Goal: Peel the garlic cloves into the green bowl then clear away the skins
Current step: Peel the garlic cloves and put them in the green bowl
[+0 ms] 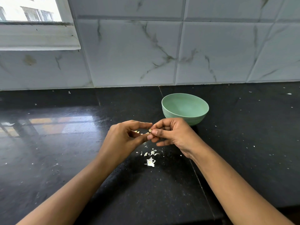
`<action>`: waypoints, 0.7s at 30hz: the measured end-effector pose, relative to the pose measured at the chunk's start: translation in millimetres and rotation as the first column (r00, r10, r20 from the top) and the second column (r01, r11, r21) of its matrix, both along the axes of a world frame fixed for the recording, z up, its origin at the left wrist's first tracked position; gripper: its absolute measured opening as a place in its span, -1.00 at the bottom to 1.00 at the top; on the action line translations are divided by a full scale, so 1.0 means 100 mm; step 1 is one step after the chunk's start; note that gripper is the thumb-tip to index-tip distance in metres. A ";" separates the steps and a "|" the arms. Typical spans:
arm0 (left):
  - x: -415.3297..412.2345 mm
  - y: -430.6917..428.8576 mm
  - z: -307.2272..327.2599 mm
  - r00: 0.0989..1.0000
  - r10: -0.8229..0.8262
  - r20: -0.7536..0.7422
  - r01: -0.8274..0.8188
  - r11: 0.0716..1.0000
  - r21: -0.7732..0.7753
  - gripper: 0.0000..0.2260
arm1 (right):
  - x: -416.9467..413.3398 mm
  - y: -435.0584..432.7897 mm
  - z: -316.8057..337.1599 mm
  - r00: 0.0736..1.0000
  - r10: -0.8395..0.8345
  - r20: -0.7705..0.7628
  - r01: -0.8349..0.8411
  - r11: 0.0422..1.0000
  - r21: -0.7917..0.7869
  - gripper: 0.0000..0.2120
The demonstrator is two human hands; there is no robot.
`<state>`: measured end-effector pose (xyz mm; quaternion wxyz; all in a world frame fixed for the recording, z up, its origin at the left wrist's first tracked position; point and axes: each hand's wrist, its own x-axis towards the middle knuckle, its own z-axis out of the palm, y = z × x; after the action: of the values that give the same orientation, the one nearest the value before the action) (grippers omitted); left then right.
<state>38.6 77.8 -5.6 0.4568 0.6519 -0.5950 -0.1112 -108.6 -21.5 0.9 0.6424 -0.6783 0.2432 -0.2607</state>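
Note:
A small garlic clove (pixel 150 131) is pinched between the fingertips of my left hand (pixel 125 138) and my right hand (pixel 172 135), held above the black counter. More pale clove pieces (pixel 137 132) show inside my cupped left palm. The green bowl (pixel 185 108) stands upright just behind my right hand; what I can see of its inside looks bare. White garlic skins (pixel 151 161) lie scattered on the counter right below my hands, with thinner flakes (pixel 152 153) beside them.
The black granite counter (pixel 65 159) runs to a marble-tiled wall (pixel 162 54) behind the bowl. A window sill (pixel 39 38) is at the upper left. Tiny white specks dot the counter at right.

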 end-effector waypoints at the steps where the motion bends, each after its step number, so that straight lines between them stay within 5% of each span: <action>1: -0.01 0.00 0.00 1.000 -0.007 0.006 0.007 0.999 -0.033 -0.81 | 0.00 0.01 0.00 1.000 0.010 -0.008 -0.010 1.000 0.004 -0.93; 10: -0.02 0.00 0.01 0.984 -0.002 -0.179 -0.017 0.994 -0.103 -0.85 | -0.02 0.02 0.04 0.999 0.030 -0.040 -0.030 1.000 0.001 -0.90; 16: 0.00 -0.04 0.00 0.879 -0.069 -0.471 0.094 0.995 0.030 -0.78 | 0.00 0.03 0.04 1.000 0.020 0.005 -0.019 0.985 -0.173 -0.89; 21: 0.00 -0.04 -0.02 0.870 -0.071 -0.488 0.124 0.989 0.077 -0.80 | 0.06 0.06 -0.02 0.999 -0.018 0.037 0.029 0.946 -0.323 -0.86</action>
<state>38.3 73.5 -7.5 0.5498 0.5957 -0.4873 -0.3247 -103.1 -15.8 -1.2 0.5232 -0.7672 0.1945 -0.3160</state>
